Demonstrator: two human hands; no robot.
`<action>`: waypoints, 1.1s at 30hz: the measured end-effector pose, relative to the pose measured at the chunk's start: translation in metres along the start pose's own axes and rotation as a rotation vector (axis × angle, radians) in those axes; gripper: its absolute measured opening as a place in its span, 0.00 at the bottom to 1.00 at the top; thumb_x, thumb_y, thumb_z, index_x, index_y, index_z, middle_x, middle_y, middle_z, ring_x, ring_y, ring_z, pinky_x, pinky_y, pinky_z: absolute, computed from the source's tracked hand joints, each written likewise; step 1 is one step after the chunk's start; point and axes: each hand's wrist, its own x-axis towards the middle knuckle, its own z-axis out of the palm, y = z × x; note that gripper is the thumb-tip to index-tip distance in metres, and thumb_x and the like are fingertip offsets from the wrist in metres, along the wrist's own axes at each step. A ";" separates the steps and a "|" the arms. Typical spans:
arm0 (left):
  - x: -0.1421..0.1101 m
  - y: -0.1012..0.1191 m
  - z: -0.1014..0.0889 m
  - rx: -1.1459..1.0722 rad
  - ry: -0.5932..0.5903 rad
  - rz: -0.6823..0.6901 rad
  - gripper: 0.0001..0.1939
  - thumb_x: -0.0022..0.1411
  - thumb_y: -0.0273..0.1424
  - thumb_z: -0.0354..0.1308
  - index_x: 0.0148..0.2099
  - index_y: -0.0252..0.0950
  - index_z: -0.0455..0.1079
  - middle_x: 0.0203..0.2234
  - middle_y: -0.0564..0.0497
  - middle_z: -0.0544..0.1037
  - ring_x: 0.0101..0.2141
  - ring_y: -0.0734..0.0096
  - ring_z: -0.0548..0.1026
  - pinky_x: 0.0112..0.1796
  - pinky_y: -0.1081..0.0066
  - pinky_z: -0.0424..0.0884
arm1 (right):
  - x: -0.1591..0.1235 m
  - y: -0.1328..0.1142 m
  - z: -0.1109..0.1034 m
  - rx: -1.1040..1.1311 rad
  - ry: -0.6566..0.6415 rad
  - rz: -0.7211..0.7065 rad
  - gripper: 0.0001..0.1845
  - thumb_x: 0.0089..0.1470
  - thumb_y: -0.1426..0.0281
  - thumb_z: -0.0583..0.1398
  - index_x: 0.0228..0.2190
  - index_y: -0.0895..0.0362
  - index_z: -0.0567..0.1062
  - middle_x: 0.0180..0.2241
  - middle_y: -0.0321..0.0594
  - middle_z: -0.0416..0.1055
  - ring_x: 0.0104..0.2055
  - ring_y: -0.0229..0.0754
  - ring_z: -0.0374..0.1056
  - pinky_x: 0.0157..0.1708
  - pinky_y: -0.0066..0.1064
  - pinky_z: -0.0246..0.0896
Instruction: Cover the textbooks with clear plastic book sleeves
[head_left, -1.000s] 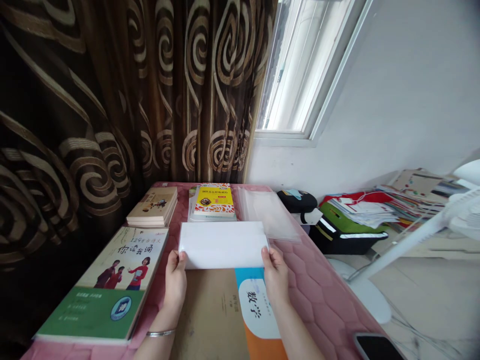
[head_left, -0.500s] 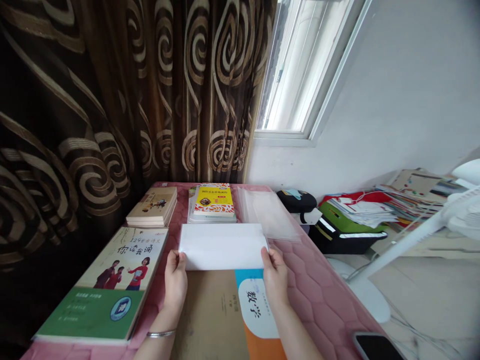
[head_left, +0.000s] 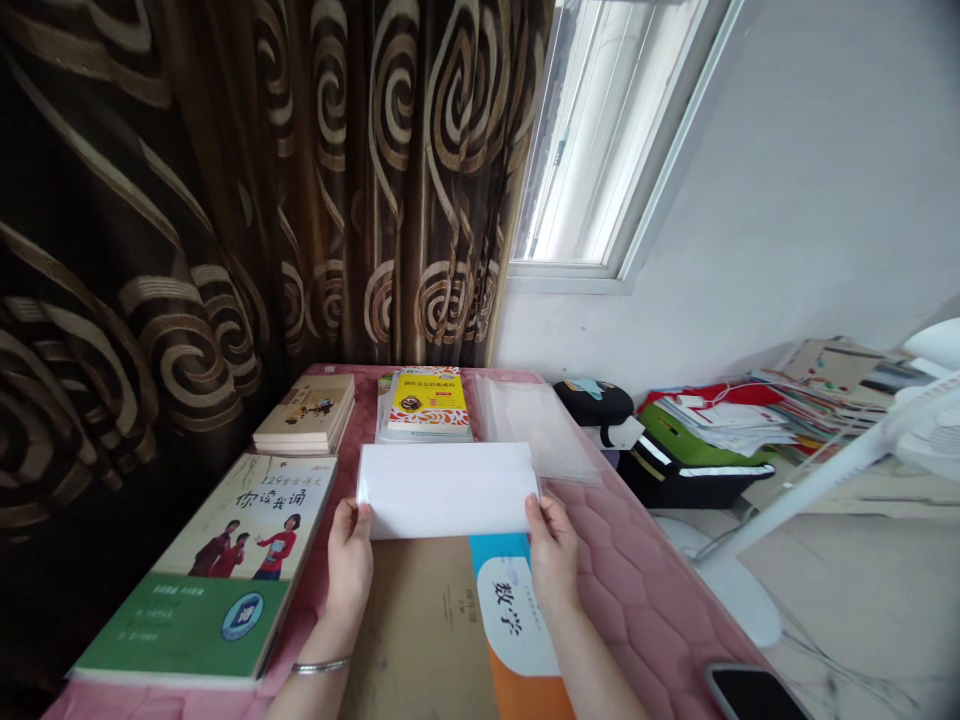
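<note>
A blank white sheet of paper [head_left: 450, 490] with thin clear edging at its sides is stretched between both hands. My left hand [head_left: 351, 550] pinches its lower left corner, thumb on top; a silver bangle circles that wrist. On the opposite corner, my right hand [head_left: 553, 550] is closed in the same way. Below the sheet, nearer to me, lies a textbook [head_left: 427, 630] with a brown area and a blue, white and orange strip printed with large characters. The sheet hides the textbook's far edge. Both forearms pass over or beside the textbook's sides.
A pink quilted cover [head_left: 637, 600] lies under everything. On the left are a green-and-cream book [head_left: 202, 570] and a stack of tan books [head_left: 306, 410]. Behind the sheet are a yellow book [head_left: 427, 395] and clear plastic sleeves [head_left: 532, 425]. A phone [head_left: 754, 692] lies front right, beside a white fan [head_left: 810, 490].
The white sheet has tilted slightly and its far edge reaches a little wider and higher. My right hand has shifted slightly right; my left has barely moved. Both still grip the sheet.
</note>
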 end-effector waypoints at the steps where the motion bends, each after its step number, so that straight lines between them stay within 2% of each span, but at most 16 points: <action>1: 0.000 0.000 0.000 0.009 0.007 0.011 0.20 0.50 0.50 0.60 0.29 0.38 0.63 0.23 0.56 0.67 0.29 0.71 0.64 0.33 0.71 0.62 | 0.000 0.000 0.000 -0.018 -0.002 -0.010 0.26 0.45 0.45 0.62 0.25 0.56 0.70 0.22 0.32 0.64 0.26 0.37 0.56 0.26 0.28 0.53; 6: -0.001 -0.001 0.000 0.024 0.021 0.033 0.22 0.51 0.51 0.59 0.26 0.39 0.60 0.21 0.58 0.63 0.26 0.73 0.61 0.30 0.72 0.59 | -0.001 -0.007 -0.001 -0.116 -0.013 -0.050 0.28 0.48 0.42 0.58 0.22 0.55 0.65 0.19 0.31 0.61 0.23 0.36 0.53 0.24 0.29 0.49; 12: -0.002 0.002 0.001 0.019 0.018 -0.015 0.23 0.49 0.52 0.59 0.25 0.39 0.57 0.21 0.59 0.60 0.26 0.74 0.59 0.29 0.73 0.58 | -0.002 -0.007 -0.002 -0.156 -0.028 -0.065 0.28 0.49 0.42 0.57 0.22 0.54 0.63 0.19 0.30 0.58 0.23 0.36 0.51 0.23 0.28 0.47; 15: -0.003 0.004 0.001 0.017 0.012 -0.024 0.23 0.49 0.52 0.59 0.25 0.39 0.56 0.21 0.59 0.60 0.26 0.74 0.58 0.29 0.73 0.58 | -0.001 -0.006 -0.002 -0.122 -0.027 -0.054 0.26 0.49 0.43 0.58 0.22 0.54 0.64 0.19 0.30 0.57 0.23 0.36 0.51 0.23 0.28 0.47; 20: -0.002 0.001 0.000 0.041 0.013 0.003 0.23 0.51 0.52 0.59 0.25 0.40 0.55 0.20 0.59 0.58 0.25 0.74 0.58 0.28 0.73 0.57 | 0.000 -0.005 -0.002 -0.074 -0.035 -0.035 0.25 0.48 0.45 0.60 0.26 0.56 0.69 0.23 0.33 0.64 0.27 0.38 0.56 0.26 0.28 0.52; 24: 0.000 -0.006 0.000 0.050 0.004 0.055 0.22 0.54 0.52 0.57 0.26 0.39 0.58 0.21 0.58 0.61 0.26 0.73 0.59 0.30 0.73 0.58 | 0.001 -0.003 -0.003 -0.112 -0.029 -0.051 0.25 0.49 0.45 0.59 0.22 0.55 0.67 0.20 0.30 0.59 0.24 0.36 0.52 0.24 0.28 0.50; 26: 0.001 -0.008 -0.001 0.051 -0.009 0.073 0.21 0.55 0.52 0.56 0.27 0.39 0.59 0.22 0.58 0.62 0.27 0.73 0.60 0.31 0.73 0.59 | 0.002 -0.003 -0.004 -0.100 -0.033 -0.050 0.24 0.49 0.46 0.60 0.23 0.55 0.68 0.20 0.31 0.62 0.24 0.37 0.55 0.24 0.28 0.52; 30: 0.003 -0.011 -0.002 0.050 -0.022 0.086 0.22 0.55 0.52 0.56 0.27 0.39 0.60 0.22 0.58 0.63 0.27 0.72 0.62 0.32 0.72 0.60 | 0.004 -0.004 -0.005 0.002 -0.112 -0.013 0.24 0.46 0.48 0.63 0.33 0.56 0.74 0.31 0.39 0.74 0.33 0.45 0.67 0.32 0.31 0.62; 33: 0.007 -0.016 -0.004 0.078 -0.056 0.065 0.21 0.55 0.52 0.56 0.30 0.38 0.63 0.24 0.55 0.68 0.29 0.69 0.66 0.34 0.69 0.63 | 0.007 -0.004 -0.005 0.007 -0.128 -0.002 0.25 0.45 0.47 0.64 0.33 0.56 0.75 0.30 0.40 0.75 0.33 0.46 0.69 0.32 0.32 0.64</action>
